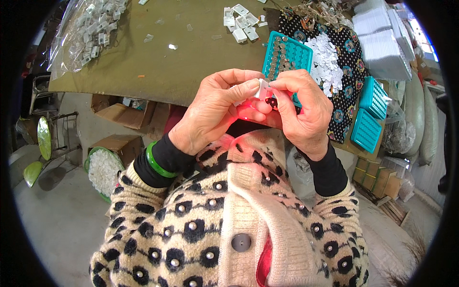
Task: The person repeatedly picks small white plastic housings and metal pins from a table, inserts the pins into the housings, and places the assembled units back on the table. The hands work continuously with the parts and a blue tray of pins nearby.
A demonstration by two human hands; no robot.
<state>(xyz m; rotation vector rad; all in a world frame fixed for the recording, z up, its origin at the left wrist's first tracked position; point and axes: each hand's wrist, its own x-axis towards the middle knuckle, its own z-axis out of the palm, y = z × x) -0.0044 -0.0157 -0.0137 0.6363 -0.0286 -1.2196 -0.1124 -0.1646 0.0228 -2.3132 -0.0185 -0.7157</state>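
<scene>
While both hands pinch it over the lap, the small white plastic clip (262,89) sits between left hand (215,112) and right hand (301,110) thumbs; a slipping thumb could likely drop it, away from the teal plastic tray (287,55) on the olive table (191,62).

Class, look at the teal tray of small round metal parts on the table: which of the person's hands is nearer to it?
Right. The right hand overlaps the teal tray's near edge; the left hand is farther to the left, both pinching a small white plastic piece.
</scene>
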